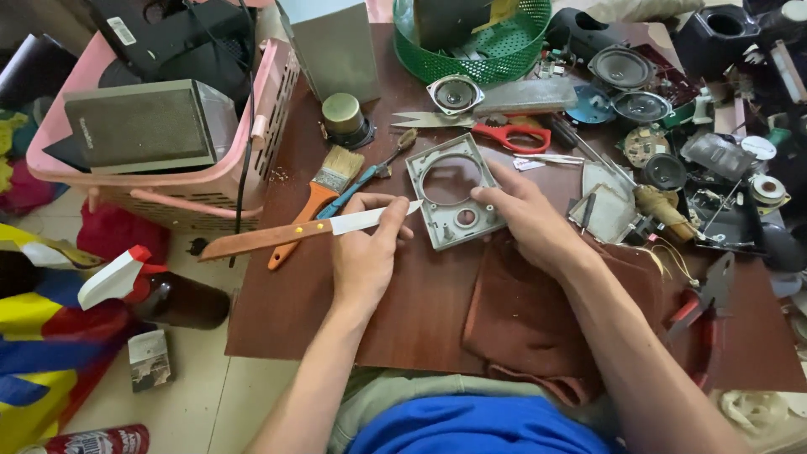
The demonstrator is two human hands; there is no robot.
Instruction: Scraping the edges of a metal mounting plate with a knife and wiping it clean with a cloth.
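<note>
Nearest to me a reddish-brown cloth [521, 324] lies crumpled on the dark wooden surface [403, 311], just below the grey speaker frame [455, 190], which I take as my marker for everything else.

My left hand [363, 252] sits just left of the frame and a little nearer to me. Its fingers [388, 220] are curled tight around a knife [286, 234] where the blade meets the long wooden handle; the handle runs out leftward past the edge of the surface, and the pale blade tip points at the frame's near-left corner, close to touching it.

My right hand [525, 214] rests on the frame's right edge. Its fingers [490, 196] are spread and only loosely bent, pressing down on the plastic rather than gripping it. The frame itself lies flat on the surface, its big round hole toward the far side and a small hole nearer me.

Left of the frame, beyond my left hand, lie a paintbrush [319, 197] with an orange handle and a blue-handled tool [360, 181]. Just beyond the frame are red-handled scissors [496, 130] and a small round speaker [455, 93]. Right of the frame is a heap of speaker cones and loose parts [672, 160]. Far left of it a pink basket [210, 160] holds a grey speaker box [143, 126]; farthest back, beyond the frame, is a green basket [496, 46].
</note>
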